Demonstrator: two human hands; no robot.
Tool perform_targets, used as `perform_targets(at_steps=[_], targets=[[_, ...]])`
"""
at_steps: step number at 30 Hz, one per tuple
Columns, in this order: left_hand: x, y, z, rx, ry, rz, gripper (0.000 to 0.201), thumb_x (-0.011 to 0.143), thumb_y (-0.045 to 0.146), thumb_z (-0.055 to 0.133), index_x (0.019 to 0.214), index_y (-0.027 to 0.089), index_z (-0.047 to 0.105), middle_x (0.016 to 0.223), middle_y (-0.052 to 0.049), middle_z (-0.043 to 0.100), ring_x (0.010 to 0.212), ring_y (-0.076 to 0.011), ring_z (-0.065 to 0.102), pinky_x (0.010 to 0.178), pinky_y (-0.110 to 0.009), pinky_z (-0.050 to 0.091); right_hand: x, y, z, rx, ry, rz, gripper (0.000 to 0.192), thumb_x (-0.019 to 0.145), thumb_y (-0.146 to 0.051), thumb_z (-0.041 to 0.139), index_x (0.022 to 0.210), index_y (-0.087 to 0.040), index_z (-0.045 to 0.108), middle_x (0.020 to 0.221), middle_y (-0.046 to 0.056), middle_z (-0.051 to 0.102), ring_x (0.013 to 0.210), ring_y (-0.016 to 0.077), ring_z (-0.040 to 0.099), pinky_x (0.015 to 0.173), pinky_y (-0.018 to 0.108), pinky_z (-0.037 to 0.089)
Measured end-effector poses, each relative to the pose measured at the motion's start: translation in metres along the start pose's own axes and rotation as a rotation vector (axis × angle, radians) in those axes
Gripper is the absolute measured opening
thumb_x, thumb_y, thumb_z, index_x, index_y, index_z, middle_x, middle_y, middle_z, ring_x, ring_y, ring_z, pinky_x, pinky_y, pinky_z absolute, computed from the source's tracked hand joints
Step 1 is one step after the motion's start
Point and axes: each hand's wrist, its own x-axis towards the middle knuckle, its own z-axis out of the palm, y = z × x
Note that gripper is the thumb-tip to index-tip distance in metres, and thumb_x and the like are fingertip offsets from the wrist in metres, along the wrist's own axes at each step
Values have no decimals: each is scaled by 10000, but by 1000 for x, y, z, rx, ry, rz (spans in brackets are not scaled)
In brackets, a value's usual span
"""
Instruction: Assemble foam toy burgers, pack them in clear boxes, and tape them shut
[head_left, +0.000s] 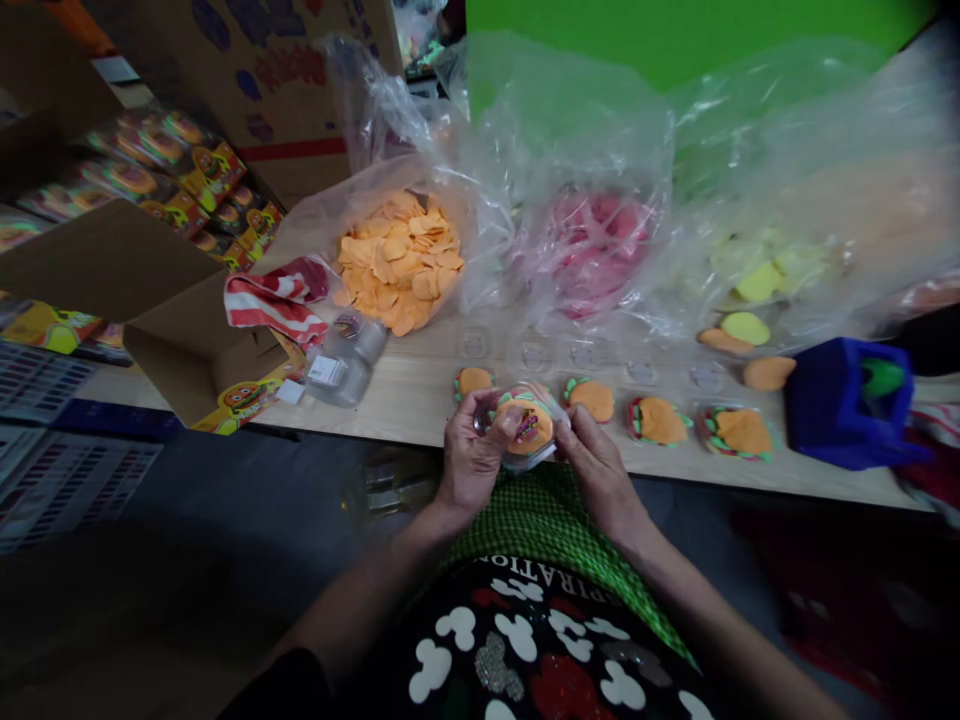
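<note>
Both my hands hold one small burger-shaped toy (528, 428) in a clear plastic shell, just in front of the wooden table's (420, 395) near edge. My left hand (471, 462) grips its left side, thumb on top. My right hand (596, 470) pinches its right side. On the table in a row behind it lie more burger toys (592, 398), (660, 420), (739, 430), and one more (474, 380) at the left.
Clear bags stand behind: orange pieces (401, 262), pink pieces (596, 250), yellow pieces (765, 280). A row of empty clear shells (536, 354) lies mid-table. A blue container (851, 400) sits at right. An open cardboard box (187, 340), a striped cloth (276, 295) and boxed toys (187, 170) are at left.
</note>
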Motion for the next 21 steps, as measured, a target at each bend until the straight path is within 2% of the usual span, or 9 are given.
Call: perform_targets(at_steps=[5, 7, 10, 13, 15, 17, 19, 21], targets=[[-8, 1, 7, -22, 83, 16, 461, 758, 473, 822, 1061, 193, 615, 995, -27, 686, 847, -137, 655, 766, -236, 554, 7, 5, 6, 83, 92, -80, 403, 931, -552, 564, 717, -226, 462, 691, -34, 398, 649, 148, 369, 618, 280, 347], [-7, 4, 10, -50, 98, -16, 491, 732, 475, 834, 1067, 201, 602, 1027, -26, 685, 816, -136, 663, 680, -225, 552, 15, 8, 6, 154, 81, -77, 391, 915, -515, 593, 694, -222, 459, 652, -39, 391, 615, 140, 360, 588, 276, 321], [3, 10, 12, -152, 125, -146, 532, 663, 455, 862, 1041, 203, 584, 998, -21, 684, 712, -135, 655, 495, -205, 493, 29, 7, 2, 247, 42, -34, 386, 918, -502, 565, 674, -219, 468, 613, -32, 425, 573, 135, 381, 554, 277, 307], [16, 16, 13, -276, 140, -327, 461, 641, 396, 856, 963, 185, 603, 826, 3, 672, 605, -128, 621, 441, -207, 468, 33, 3, -14, 218, 67, -17, 362, 941, -534, 479, 782, -217, 547, 651, -11, 515, 567, 145, 441, 551, 285, 341], [22, 20, 15, -327, 120, -419, 345, 685, 330, 825, 912, 173, 618, 759, 8, 671, 575, -122, 613, 438, -200, 461, 27, 2, -37, 106, 103, 14, 307, 906, -513, 524, 841, -216, 562, 654, -16, 532, 566, 148, 463, 555, 284, 361], [27, 25, 19, -352, 69, -491, 227, 747, 258, 775, 892, 164, 628, 759, -2, 691, 582, -123, 628, 441, -192, 463, 16, 1, -71, -73, 174, 59, 247, 857, -463, 569, 849, -216, 570, 651, -18, 535, 586, 155, 484, 563, 282, 376], [36, 28, 27, -367, 1, -557, 153, 794, 213, 722, 908, 155, 638, 821, -26, 722, 625, -136, 659, 465, -201, 501, 3, 1, -114, -287, 319, 96, 214, 825, -419, 558, 871, -212, 594, 717, 7, 586, 648, 175, 533, 594, 292, 404], [48, 29, 40, -370, -61, -610, 146, 814, 182, 681, 951, 143, 651, 895, -53, 740, 676, -147, 681, 501, -214, 538, -10, 2, -161, -506, 540, 157, 210, 801, -366, 530, 897, -205, 624, 828, 45, 642, 701, 194, 581, 636, 312, 431]])
